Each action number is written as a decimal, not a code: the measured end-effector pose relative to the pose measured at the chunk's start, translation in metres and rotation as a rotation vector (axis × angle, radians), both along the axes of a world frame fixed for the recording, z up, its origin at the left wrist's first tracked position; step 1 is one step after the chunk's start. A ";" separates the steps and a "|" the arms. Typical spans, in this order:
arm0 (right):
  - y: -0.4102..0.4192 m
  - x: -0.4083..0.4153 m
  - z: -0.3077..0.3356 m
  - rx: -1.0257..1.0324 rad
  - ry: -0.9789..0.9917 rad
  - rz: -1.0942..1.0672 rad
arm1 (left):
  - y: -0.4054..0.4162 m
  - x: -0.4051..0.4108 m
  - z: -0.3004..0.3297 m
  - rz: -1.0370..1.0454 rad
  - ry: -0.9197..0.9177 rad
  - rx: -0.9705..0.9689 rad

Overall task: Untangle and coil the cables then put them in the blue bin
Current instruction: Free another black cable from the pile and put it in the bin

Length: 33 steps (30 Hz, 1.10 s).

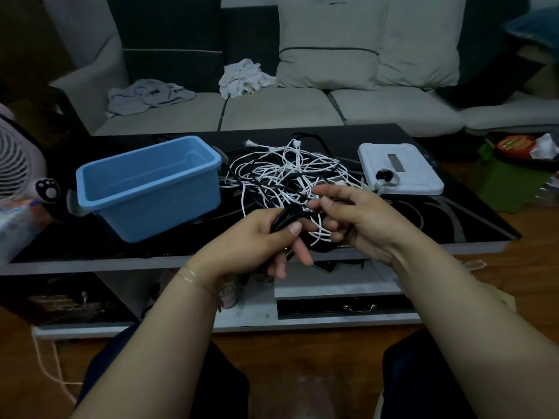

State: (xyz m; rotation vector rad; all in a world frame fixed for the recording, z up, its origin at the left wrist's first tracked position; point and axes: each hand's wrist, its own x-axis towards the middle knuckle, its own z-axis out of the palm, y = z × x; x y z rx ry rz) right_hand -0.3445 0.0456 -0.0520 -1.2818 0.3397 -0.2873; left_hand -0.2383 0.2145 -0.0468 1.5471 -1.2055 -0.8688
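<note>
The blue bin (148,186) stands on the table beyond the left hand (257,240), a little to its left. It is a rectangular plastic box with smooth walls and a rolled rim, and nothing is seen inside it.

The left hand has its fingers and thumb curled round a bundle of black cable (286,219), and holds it above the near edge of the table. The right hand (357,219) is just beside it, with bent fingers hooked into black and white strands; whether it truly grips them cannot be told. The two hands are close together but do not touch.

Just beyond both hands the tangle of cables (284,173) lies on the glossy black table top (438,213), thin white cords mixed with some black ones, between the bin and a flat white device (399,167) which is beyond the right hand.

Behind the table is a light sofa (272,107) with soft cushions and crumpled cloths (245,77). A fan (18,167) stands far to the left of the left hand. The floor is wooden.
</note>
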 end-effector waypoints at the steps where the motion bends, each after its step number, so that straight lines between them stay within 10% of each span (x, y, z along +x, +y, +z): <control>1: -0.002 0.000 -0.001 -0.104 0.011 -0.022 | 0.000 0.000 0.000 0.000 0.005 -0.025; 5: -0.002 0.005 -0.009 -0.758 -0.004 -0.253 | 0.003 0.002 -0.001 -0.019 0.238 -0.108; 9: 0.002 0.008 -0.012 -0.809 -0.154 -0.478 | 0.003 0.000 -0.002 -0.114 0.426 -0.142; 17: 0.035 0.022 -0.035 -0.994 0.125 -0.276 | 0.000 0.008 0.001 0.088 0.740 -0.427; 33: 0.061 0.018 -0.035 -1.538 0.117 0.127 | -0.009 0.008 -0.002 0.684 0.273 -0.488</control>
